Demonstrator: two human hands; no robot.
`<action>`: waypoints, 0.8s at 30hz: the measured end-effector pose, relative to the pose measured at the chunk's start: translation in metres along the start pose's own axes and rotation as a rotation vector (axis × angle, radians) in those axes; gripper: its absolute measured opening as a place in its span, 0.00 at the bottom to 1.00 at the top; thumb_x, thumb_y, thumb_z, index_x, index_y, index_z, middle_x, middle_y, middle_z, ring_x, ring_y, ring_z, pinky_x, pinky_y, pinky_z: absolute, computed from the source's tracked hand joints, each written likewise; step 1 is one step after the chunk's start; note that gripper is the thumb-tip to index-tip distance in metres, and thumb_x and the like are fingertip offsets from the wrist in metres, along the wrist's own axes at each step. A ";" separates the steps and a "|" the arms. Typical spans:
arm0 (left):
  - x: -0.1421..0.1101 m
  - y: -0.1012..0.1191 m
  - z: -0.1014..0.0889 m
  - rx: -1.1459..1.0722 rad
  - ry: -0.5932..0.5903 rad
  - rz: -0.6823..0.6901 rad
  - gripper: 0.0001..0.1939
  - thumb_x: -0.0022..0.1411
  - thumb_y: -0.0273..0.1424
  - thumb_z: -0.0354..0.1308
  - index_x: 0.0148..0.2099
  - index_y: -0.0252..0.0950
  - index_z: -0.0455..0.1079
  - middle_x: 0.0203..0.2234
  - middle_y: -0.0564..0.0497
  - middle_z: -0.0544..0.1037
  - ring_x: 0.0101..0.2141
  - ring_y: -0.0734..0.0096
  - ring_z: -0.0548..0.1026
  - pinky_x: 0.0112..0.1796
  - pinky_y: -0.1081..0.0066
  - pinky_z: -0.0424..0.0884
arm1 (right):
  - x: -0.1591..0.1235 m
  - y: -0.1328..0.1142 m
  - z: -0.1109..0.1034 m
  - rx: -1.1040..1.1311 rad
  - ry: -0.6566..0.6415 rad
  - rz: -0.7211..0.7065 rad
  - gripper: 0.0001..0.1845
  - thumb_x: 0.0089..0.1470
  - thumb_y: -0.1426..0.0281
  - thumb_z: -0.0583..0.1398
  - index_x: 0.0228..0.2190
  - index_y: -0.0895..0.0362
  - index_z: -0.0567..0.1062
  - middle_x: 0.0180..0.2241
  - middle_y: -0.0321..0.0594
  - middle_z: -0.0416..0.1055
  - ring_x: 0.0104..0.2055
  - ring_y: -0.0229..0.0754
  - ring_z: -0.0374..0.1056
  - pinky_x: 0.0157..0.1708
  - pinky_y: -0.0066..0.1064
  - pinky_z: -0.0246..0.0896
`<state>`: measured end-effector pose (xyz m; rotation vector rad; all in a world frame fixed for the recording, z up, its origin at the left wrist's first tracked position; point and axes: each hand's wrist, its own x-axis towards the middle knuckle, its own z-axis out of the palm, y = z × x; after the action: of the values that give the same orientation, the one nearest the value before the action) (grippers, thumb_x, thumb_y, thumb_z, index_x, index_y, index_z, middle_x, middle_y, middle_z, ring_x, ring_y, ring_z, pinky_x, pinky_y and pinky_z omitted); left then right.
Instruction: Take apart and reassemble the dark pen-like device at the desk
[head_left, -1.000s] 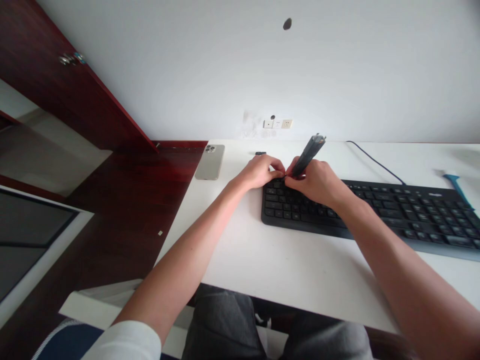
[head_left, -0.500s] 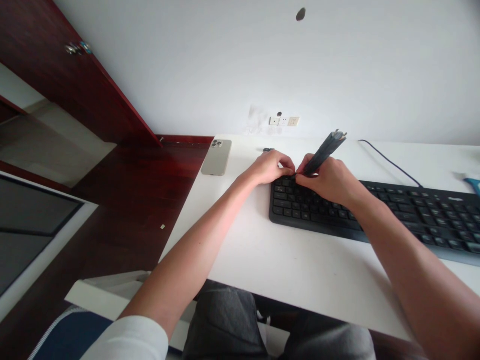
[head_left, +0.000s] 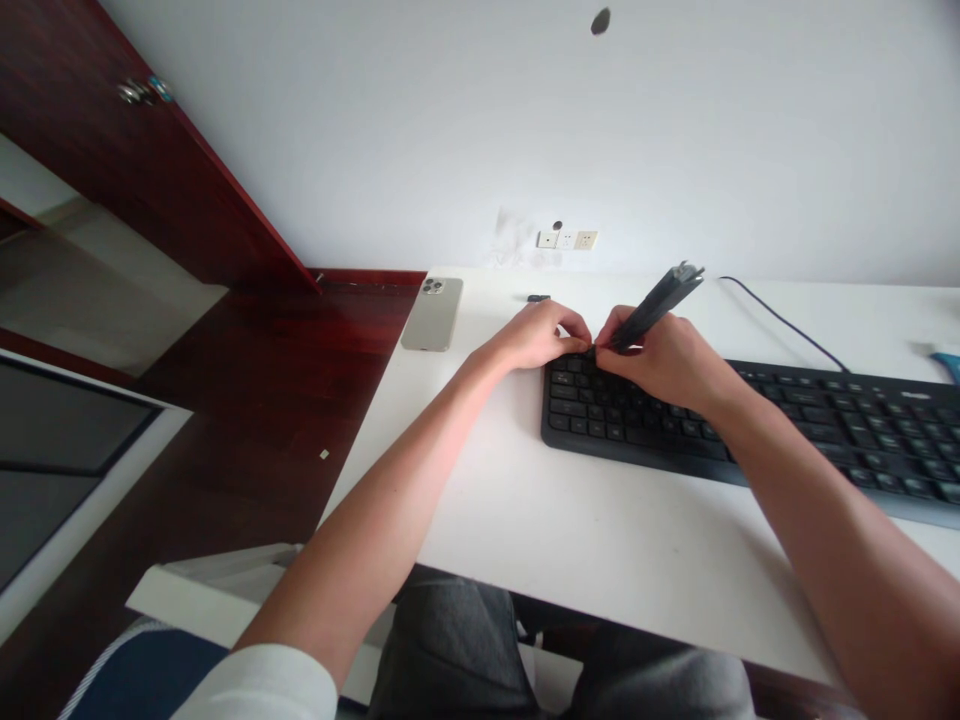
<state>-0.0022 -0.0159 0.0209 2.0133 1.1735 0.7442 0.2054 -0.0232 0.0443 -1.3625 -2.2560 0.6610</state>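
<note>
Pinching tightly, contents unclear, left hand [head_left: 538, 335] and right hand [head_left: 670, 362] nearly meet, the right also gripping a black bundle [head_left: 661, 301] tipped further right than a second ago, likely mid-work readjustment, over the far-left corner of the keyboard [head_left: 825, 420], phone [head_left: 433, 318] off left.

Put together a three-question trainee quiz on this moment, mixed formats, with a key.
1. Which hand grips the dark stick-like object? A) left B) right C) neither
2. True or false: the phone lies farther left than the keyboard.
3. Fill in: the left hand is near the keyboard's far ____ corner.

Key:
1. B: it rises from the right hand.
2. True.
3. Left.
</note>
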 end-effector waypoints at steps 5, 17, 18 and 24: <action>-0.003 -0.004 0.000 -0.009 0.063 0.005 0.06 0.63 0.25 0.63 0.37 0.35 0.83 0.35 0.49 0.85 0.36 0.70 0.79 0.43 0.69 0.72 | -0.001 0.001 0.001 0.010 0.008 0.015 0.04 0.49 0.67 0.64 0.30 0.53 0.77 0.26 0.34 0.76 0.29 0.42 0.71 0.31 0.33 0.62; -0.001 0.000 0.002 0.122 0.046 0.027 0.09 0.64 0.25 0.60 0.38 0.38 0.82 0.36 0.50 0.85 0.38 0.66 0.79 0.44 0.67 0.71 | -0.001 -0.003 -0.001 -0.003 0.000 0.004 0.04 0.49 0.67 0.63 0.30 0.53 0.76 0.26 0.35 0.75 0.28 0.42 0.69 0.31 0.34 0.61; -0.001 0.000 0.003 0.139 0.046 0.027 0.09 0.64 0.25 0.60 0.38 0.38 0.82 0.36 0.50 0.85 0.39 0.66 0.79 0.44 0.66 0.71 | -0.001 -0.003 -0.002 0.000 0.000 0.002 0.04 0.49 0.67 0.63 0.30 0.53 0.75 0.26 0.35 0.75 0.28 0.42 0.69 0.31 0.34 0.61; 0.003 -0.003 0.004 0.152 0.017 0.055 0.10 0.64 0.24 0.59 0.40 0.39 0.82 0.38 0.51 0.85 0.40 0.66 0.79 0.46 0.67 0.70 | -0.001 -0.001 -0.002 0.004 -0.001 0.003 0.05 0.48 0.66 0.64 0.30 0.53 0.75 0.25 0.35 0.74 0.28 0.42 0.68 0.30 0.33 0.59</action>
<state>0.0009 -0.0135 0.0167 2.1755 1.2209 0.7197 0.2062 -0.0242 0.0470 -1.3642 -2.2525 0.6673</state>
